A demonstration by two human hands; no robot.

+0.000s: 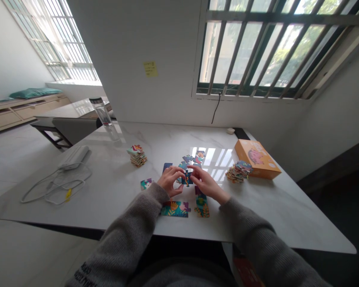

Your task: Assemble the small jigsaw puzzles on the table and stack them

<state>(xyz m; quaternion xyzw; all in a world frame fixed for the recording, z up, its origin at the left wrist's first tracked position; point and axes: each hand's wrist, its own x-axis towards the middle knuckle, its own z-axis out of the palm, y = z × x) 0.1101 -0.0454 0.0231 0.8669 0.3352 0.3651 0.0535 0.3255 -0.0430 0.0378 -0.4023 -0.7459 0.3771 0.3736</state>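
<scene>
- Jigsaw piece [186, 179], dark blue with an orange motif, lies on the table between both hands; its long axis seems to run near to far, though fingers partly hide it.
- Right hand [206, 184] is the nearer: half closed, fingertips on the piece's right side; pinching or only pressing, I cannot tell.
- Left hand [169, 180], loosely curled, sits just left of the piece, with any hold hidden.
- Loose puzzle pieces [188, 161] of thin printed card, blue, teal and orange with knobbed edges, spread just beyond the hands.
- Leafy teal piece [175, 209] and upright patterned strip [201, 204] lie flat on the near side.
- Left pile of pieces [137, 156] stands further left; right pile of pieces [238, 171] leans just beside an orange cardboard box [257, 158].
- White marble table [107, 191] has soft grey veining and a smooth, glossy top.
- Clear water bottle [101, 112] stands at the far left, beyond a white power adapter [73, 157] with a looped cable.
</scene>
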